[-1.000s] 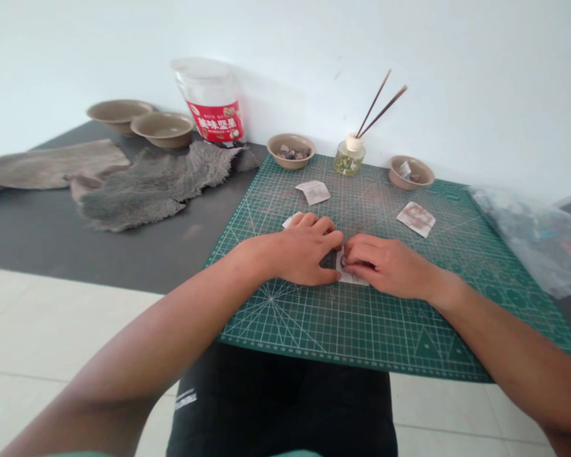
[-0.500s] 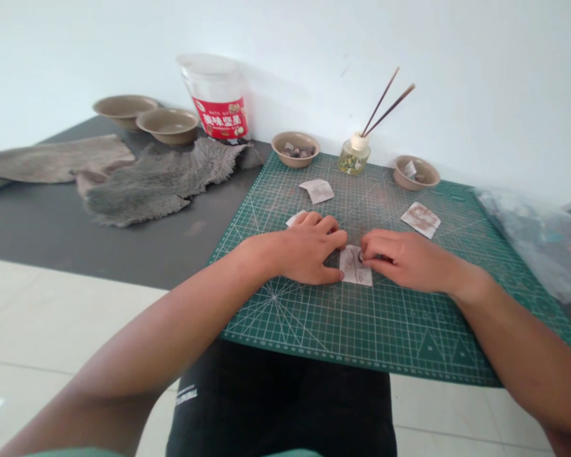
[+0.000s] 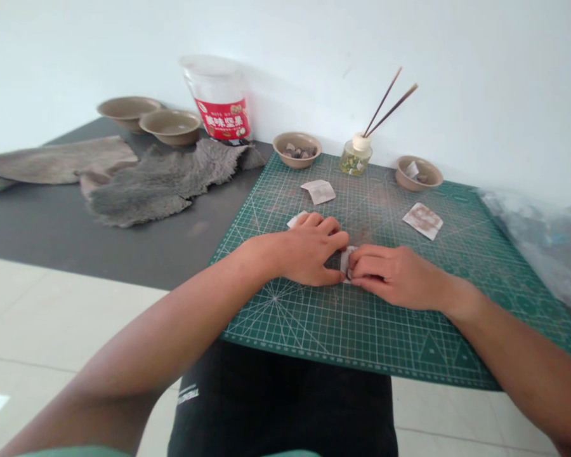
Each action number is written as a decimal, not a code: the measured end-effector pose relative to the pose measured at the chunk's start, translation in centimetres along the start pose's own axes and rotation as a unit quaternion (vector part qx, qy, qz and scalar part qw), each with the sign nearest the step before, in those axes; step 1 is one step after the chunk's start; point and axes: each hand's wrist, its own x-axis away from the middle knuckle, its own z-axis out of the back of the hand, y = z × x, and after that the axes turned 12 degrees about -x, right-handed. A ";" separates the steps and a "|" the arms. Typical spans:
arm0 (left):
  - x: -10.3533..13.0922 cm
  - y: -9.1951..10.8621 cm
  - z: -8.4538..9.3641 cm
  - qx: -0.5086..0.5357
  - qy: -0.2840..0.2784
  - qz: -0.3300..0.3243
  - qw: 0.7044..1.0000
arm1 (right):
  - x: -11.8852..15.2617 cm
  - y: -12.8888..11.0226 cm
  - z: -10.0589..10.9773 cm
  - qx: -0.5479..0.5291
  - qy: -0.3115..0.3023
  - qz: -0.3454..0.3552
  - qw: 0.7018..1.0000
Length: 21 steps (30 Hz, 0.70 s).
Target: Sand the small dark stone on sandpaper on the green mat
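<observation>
A small pale square sheet (image 3: 345, 258), smudged with grey like worn sandpaper, lies on the green cutting mat (image 3: 309, 324). My left hand (image 3: 311, 251) is spread beside it, thumb and fingertip pressing on its left edge. Over the sheet's right side, the fingers of my right hand (image 3: 393, 273) are pinched together around a small dark stone-like piece (image 3: 349, 274), mostly hidden and touching the sheet. Another pale sheet (image 3: 297, 219) shows partly from behind my left hand. Farther back lie a curled pale sheet (image 3: 318, 191) and a brown-stained sheet (image 3: 423, 221).
A bowl of small stone-like pieces (image 3: 297, 150), a reed diffuser (image 3: 356, 156) and another bowl (image 3: 419, 173) stand along the mat's back. Two bowls (image 3: 170, 126), a plastic tub (image 3: 223, 117) and a rough grey cloth (image 3: 145, 187) are at left. Clear plastic (image 3: 542, 238) lies at right.
My right hand has slid down and left across the pale sheet with the small dark piece, covering more of the sheet. The left hand stays in place.
</observation>
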 end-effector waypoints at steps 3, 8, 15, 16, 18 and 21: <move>0.0 0.0 0.1 -0.004 -0.003 0.004 1.000 | -0.2 0.2 0.1 0.037 0.053 -0.036 0.997; 0.1 0.0 0.0 -0.006 0.002 0.005 1.000 | -0.1 0.0 0.7 -0.007 -0.024 -0.023 0.999; 0.1 0.0 -0.2 -0.007 0.003 0.008 1.000 | -0.4 -0.2 0.1 0.001 0.058 -0.048 0.997; 0.1 0.0 -0.1 -0.007 0.003 0.007 1.000 | -0.4 -0.1 0.1 -0.005 0.050 -0.041 0.998; 0.2 0.1 -0.1 -0.009 0.007 0.003 1.000 | -0.4 0.0 0.1 -0.020 0.021 -0.012 1.000; 0.2 0.0 -0.1 -0.010 0.012 -0.001 1.000 | -0.7 0.5 -0.1 -0.011 0.022 0.005 1.000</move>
